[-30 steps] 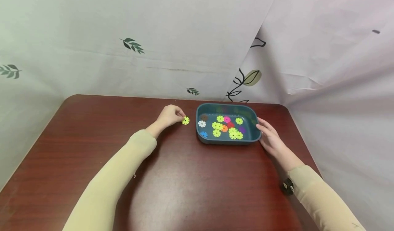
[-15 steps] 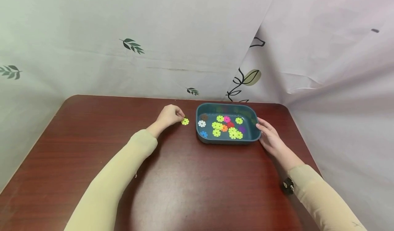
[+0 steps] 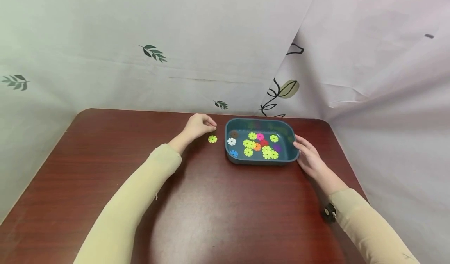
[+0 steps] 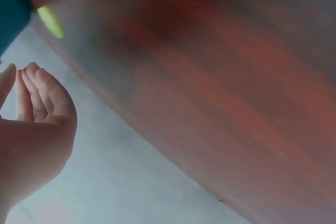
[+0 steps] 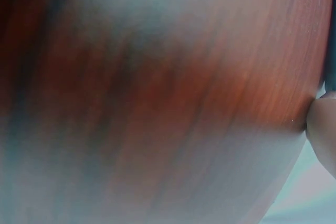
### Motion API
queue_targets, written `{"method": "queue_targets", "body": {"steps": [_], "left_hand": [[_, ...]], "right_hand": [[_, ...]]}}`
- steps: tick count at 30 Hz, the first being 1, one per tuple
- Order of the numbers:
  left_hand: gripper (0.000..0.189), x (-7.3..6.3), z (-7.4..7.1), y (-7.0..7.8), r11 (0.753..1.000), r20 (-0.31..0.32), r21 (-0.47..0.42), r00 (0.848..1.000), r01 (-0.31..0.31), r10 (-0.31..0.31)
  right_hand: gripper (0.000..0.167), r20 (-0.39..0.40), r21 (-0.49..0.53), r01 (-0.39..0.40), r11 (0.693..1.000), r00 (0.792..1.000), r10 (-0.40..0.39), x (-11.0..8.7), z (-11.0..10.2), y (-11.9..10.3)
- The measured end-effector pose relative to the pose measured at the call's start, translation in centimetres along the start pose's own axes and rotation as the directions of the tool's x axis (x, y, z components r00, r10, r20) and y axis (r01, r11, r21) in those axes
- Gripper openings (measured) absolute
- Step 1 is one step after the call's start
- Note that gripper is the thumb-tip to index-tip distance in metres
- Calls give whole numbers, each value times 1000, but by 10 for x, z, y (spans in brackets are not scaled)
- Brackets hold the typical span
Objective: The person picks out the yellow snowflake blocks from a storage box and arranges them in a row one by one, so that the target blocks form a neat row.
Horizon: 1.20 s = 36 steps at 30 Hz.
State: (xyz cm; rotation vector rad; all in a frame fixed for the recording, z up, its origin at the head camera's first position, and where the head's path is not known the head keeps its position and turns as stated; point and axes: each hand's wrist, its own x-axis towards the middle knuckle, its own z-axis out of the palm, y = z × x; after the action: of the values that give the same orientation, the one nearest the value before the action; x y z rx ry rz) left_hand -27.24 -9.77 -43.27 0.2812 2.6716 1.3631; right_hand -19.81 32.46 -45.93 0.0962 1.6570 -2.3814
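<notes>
Lone yellow disc (image 3: pixel 212 139) lies untouched beside the left grip (image 3: pixel 198 127).

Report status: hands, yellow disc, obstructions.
Left hand empty, near yellow disc. Right hand touching right end of tray. Disc on table, left of tray. Nothing seen between them.

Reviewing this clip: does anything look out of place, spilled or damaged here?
One yellow-green notched disc lies alone on the table, near the left hand, while the other discs sit inside the dark teal tray. No damage is visible.
</notes>
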Motion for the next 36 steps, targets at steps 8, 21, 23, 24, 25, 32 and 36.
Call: {"method": "queue_targets", "body": {"steps": [8,21,23,24,25,32,36], "left_hand": [[15,7,11,36,994,2,-99,999,-50,50],[21,20,39,69,967,232,-63,938,-249,257],[20,21,43,71,960,270,-49,922,-276,279],[20,21,46,71,956,291,-40,912,-291,290],[19,22,48,72,951,314,-28,900,-309,301],[21,27,64,74,910,476,1,801,-414,363],[22,28,70,74,904,536,29,770,-426,346]], "right_hand": [[29,-16,-12,-8,1000,1000,7,0,-1,0],[31,-13,-1,1,1000,1000,-1,4,-4,1],[31,-16,4,1,1000,1000,-1,4,-4,1],[31,-17,5,0,1000,1000,0,4,-4,1],[31,-16,7,-1,1000,1000,1,4,-3,1],[30,-23,0,-2,1000,1000,2,3,-3,1],[29,-27,6,-14,1000,1000,14,3,-2,1]]}}
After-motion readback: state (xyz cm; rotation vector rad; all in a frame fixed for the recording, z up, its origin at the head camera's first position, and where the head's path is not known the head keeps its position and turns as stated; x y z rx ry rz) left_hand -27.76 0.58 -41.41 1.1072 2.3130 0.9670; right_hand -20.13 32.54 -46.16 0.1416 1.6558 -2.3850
